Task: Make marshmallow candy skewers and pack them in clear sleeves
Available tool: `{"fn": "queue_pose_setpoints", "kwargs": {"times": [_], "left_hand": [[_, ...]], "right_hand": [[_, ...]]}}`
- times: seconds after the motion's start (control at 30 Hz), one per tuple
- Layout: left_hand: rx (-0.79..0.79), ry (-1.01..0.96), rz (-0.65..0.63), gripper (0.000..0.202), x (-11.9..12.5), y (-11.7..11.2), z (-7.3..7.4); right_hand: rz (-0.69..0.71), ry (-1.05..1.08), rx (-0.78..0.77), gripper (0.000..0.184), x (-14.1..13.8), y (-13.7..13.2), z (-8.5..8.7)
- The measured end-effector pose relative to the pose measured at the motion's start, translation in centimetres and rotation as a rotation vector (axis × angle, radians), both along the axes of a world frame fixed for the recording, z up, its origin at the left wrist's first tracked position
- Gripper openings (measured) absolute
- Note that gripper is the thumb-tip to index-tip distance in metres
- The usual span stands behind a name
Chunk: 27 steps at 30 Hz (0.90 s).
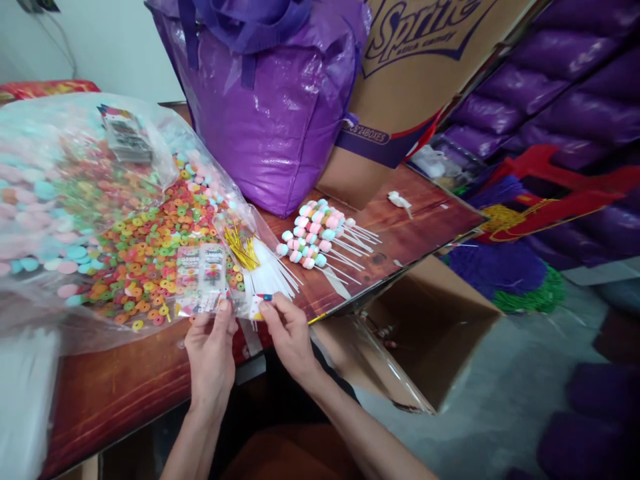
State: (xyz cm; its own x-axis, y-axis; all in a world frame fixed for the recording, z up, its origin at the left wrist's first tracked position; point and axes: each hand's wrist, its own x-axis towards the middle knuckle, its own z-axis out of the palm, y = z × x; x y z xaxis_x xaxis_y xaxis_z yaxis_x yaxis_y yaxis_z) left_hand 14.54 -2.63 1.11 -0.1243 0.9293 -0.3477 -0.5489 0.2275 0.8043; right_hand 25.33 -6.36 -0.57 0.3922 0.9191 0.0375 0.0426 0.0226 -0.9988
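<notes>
My left hand (213,347) pinches the edge of a small clear printed plastic bag (241,308) at the table's front edge. My right hand (289,333) grips its right side between thumb and fingers, where a white, blue and red print shows. Whether both hold one single bag is hard to tell. Flat printed bags (200,270) lie just beyond my left hand. White sticks (273,270) and gold twist ties (241,245) lie beyond the gap between my hands. Farther right, several candy skewers (313,233) with pastel marshmallows are stacked side by side.
Ring-shaped gummies (145,257) and pastel marshmallows (35,220) spread over a clear plastic sheet at left. A purple bag (265,120) and a printed carton (400,73) stand at the back. An open cardboard box (425,327) sits below the table's right edge.
</notes>
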Motion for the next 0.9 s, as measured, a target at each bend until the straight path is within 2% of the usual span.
{"fn": "queue_pose_setpoints", "kwargs": {"times": [0.07, 0.17, 0.3, 0.43, 0.53, 0.63, 0.7, 0.8, 0.9], "left_hand": [[-0.006, 0.002, 0.012, 0.035, 0.4, -0.1, 0.1], [-0.015, -0.040, 0.006, 0.034, 0.7, -0.3, 0.1], [-0.024, -0.089, 0.008, 0.032, 0.6, -0.3, 0.2], [-0.046, -0.079, 0.033, 0.036, 1.0, -0.1, 0.5], [-0.054, -0.067, 0.074, 0.037, 1.1, 0.2, 0.4], [-0.078, -0.088, 0.111, 0.037, 0.7, 0.8, 0.0], [-0.107, -0.107, 0.120, 0.035, 0.3, 1.3, -0.3], [-0.120, -0.123, 0.158, 0.034, -0.1, 1.9, -0.6], [-0.108, -0.149, 0.204, 0.034, 0.0, 2.2, -0.3]], "right_hand": [[-0.015, 0.130, -0.012, 0.031, -0.1, 0.2, -0.1], [-0.070, 0.223, -0.016, 0.037, 0.0, 0.2, -0.3], [-0.068, 0.126, -0.020, 0.048, 0.7, -0.1, -0.2], [-0.061, -0.031, -0.047, 0.047, 2.3, 0.0, 0.0], [-0.158, -0.262, -0.034, 0.037, 5.1, 0.4, -0.1], [-0.361, -0.693, -0.047, 0.021, 8.9, 0.9, -0.7], [-0.453, -0.967, -0.143, 0.017, 11.3, 1.2, -1.2], [-0.421, -1.184, -0.267, 0.020, 13.5, 1.5, -2.1], [-0.365, -1.185, -0.246, 0.021, 14.0, 1.7, -2.7]]}}
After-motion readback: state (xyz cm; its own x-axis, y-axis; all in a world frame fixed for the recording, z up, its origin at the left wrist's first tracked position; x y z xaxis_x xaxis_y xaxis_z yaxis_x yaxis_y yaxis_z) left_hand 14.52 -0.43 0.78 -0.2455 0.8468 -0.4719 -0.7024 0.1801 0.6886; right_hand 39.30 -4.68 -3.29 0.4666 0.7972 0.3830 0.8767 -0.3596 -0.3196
